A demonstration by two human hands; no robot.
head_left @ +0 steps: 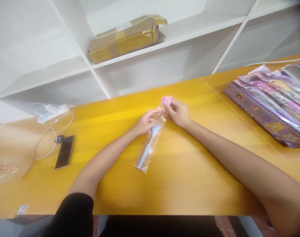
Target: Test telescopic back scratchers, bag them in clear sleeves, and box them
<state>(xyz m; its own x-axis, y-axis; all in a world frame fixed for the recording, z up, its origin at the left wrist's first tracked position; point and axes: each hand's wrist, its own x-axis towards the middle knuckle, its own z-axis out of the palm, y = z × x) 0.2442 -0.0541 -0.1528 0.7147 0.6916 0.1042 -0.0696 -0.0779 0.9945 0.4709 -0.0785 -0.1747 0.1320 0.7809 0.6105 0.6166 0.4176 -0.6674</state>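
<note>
A light blue back scratcher [146,153] with a fan-shaped, fingered head lies inside a clear plastic bag [143,168], slanting across the wooden table. My left hand [146,122] grips the upper part of this bag, just above the scratcher's head, with thumb and fingers closing on the plastic. Between the thumb and fingers of my right hand [179,112] is a small pink card [166,100] at the bag's top end. The two hands are close together, slightly apart.
Plastic-wrapped purple packages [273,102] are stacked at the right. On the left are a phone [65,152], a dark mouse-like object [59,139], a white cable [37,149] and a power strip [53,113]. A taped cardboard box [125,39] sits on the white shelf [189,34] behind.
</note>
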